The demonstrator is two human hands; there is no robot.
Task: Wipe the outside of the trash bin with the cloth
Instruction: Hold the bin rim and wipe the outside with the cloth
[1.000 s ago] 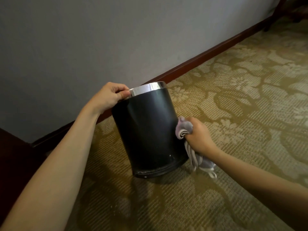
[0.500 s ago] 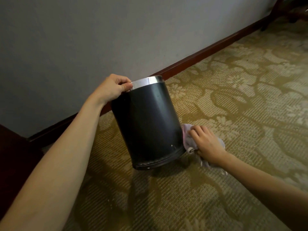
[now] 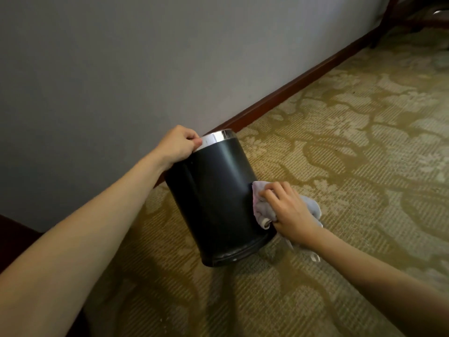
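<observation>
Two hands are engaged, one to each job. Nearest, the right hand [image 3: 290, 210] presses a bunched grey cloth [image 3: 263, 205] against the lower right side of the trash bin [image 3: 216, 198], fingers curled over the fabric so it stays gathered under the palm; a loose tail of cloth hangs below the wrist. The bin, black with a bright metal rim [image 3: 218, 136], stands on the patterned carpet [image 3: 340, 166], tipped away from the person toward the wall [image 3: 121, 57], apparently to present its side to the cloth. Beyond, the left hand [image 3: 177, 144] grips the rim, thumb on the metal band, evidently steadying the tilt against the wiping pressure. A dark skirting board [image 3: 291, 93] runs behind.
</observation>
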